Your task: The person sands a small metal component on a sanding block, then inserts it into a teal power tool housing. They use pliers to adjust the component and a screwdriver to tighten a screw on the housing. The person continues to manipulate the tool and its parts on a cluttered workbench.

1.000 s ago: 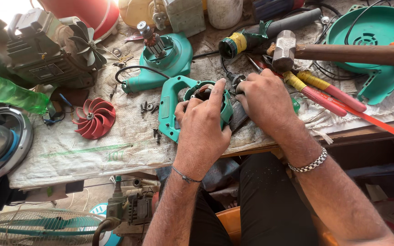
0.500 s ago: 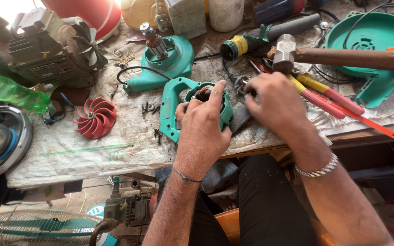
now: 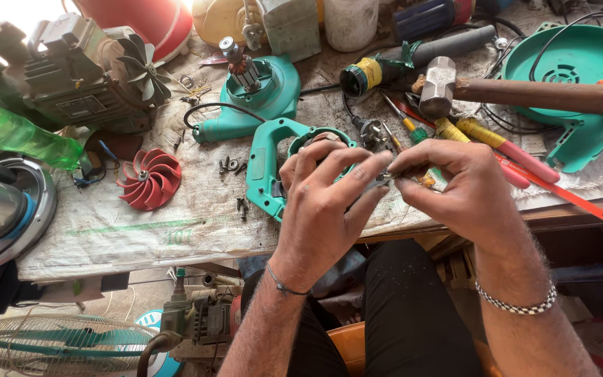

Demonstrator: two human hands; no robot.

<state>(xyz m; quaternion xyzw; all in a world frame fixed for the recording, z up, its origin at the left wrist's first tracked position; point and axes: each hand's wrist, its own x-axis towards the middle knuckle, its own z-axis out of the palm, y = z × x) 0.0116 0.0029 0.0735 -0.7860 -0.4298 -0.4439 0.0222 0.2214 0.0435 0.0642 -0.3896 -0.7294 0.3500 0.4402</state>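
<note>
Two hands work over a cluttered desk [image 3: 176, 237].
Left hand [image 3: 326, 199] grips a green housing [image 3: 268, 164]; right hand [image 3: 455, 185], just beside it, pinches a small metal part [image 3: 383, 180].

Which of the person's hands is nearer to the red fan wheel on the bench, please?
The left. The left hand is at the green housing, directly right of the red fan wheel. The right hand is farther right, beyond the left hand.
</note>
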